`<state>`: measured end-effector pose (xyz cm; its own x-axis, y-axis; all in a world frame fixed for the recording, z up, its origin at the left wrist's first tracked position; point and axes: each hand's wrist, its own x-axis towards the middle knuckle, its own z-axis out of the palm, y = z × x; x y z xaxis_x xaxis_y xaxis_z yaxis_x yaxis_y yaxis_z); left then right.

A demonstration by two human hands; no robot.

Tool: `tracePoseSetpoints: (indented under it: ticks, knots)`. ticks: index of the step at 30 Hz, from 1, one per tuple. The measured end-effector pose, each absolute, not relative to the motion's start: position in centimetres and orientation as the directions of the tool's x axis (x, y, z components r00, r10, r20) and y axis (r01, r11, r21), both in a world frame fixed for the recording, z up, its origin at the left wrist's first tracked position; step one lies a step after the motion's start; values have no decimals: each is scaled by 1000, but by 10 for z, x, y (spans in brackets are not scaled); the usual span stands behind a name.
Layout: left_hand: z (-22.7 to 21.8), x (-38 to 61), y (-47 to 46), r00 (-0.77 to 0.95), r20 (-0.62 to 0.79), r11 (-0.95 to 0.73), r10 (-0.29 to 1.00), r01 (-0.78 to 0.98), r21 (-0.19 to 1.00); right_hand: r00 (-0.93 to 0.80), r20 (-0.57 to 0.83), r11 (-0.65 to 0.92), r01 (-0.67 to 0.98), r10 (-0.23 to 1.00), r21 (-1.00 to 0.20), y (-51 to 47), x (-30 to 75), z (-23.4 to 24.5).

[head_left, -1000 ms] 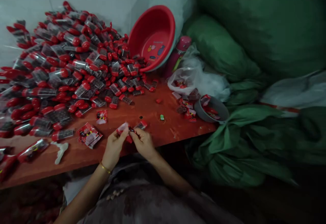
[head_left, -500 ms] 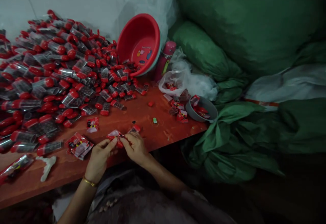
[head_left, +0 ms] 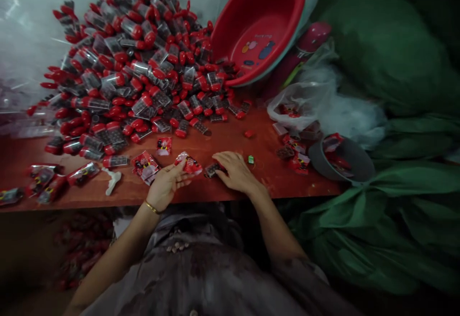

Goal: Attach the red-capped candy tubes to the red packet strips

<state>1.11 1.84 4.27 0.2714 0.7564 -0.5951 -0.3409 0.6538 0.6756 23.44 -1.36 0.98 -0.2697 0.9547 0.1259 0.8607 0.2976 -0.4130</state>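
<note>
My left hand (head_left: 166,186) grips a small red printed packet (head_left: 189,164) between thumb and fingers, just above the front edge of the red-brown table (head_left: 230,181). To its right, my right hand (head_left: 235,169) lies on the table with its fingers pressed on a small dark piece (head_left: 211,169). A few more red packets (head_left: 145,166) lie left of my left hand. Behind them rises a large heap of clear packets with red caps (head_left: 136,62).
A red basin (head_left: 264,28) leans at the back. A clear plastic bag (head_left: 316,100) and a grey bowl (head_left: 345,160) with red packets sit at the right. Green sacks (head_left: 391,129) crowd the right side. A small green item (head_left: 250,159) and a white piece (head_left: 112,181) lie on the table.
My hands were together on one packet; now they are apart, the left keeping the red packet, the right down on the table over a dark piece. The camera view has shifted.
</note>
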Motion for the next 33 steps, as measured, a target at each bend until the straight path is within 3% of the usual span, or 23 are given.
tracePoseSetpoints:
  ticks: [6, 10, 12, 15, 23, 29, 33]
  knots:
    - [36, 11, 15, 296, -607, 673, 738, -391, 628, -122, 119, 161, 894, 985, -418, -26, 236, -3]
    - [34, 18, 12, 199, -585, 605, 787, -441, 663, 178, 94, -67, 729, 980, -681, -44, 215, 0]
    - [32, 21, 10, 163, -564, 568, 810, -457, 684, 261, 52, -101, 540, 964, -835, -52, 200, 5]
    - [31, 24, 8, 147, -549, 547, 823, -463, 697, 299, 7, -102, 346, 954, -933, -60, 182, 13]
    - [31, 24, 6, 101, -529, 503, 843, -500, 705, 341, -108, -199, 243, 934, -949, -68, 162, 20]
    - [24, 30, 0, 36, -415, 369, 909, -532, 762, 360, -145, -234, 217, 922, -948, -69, 149, 22]
    - [17, 30, -3, -28, -310, 265, 950, -447, 854, 358, -131, -229, 247, 924, -942, -69, 145, 20]
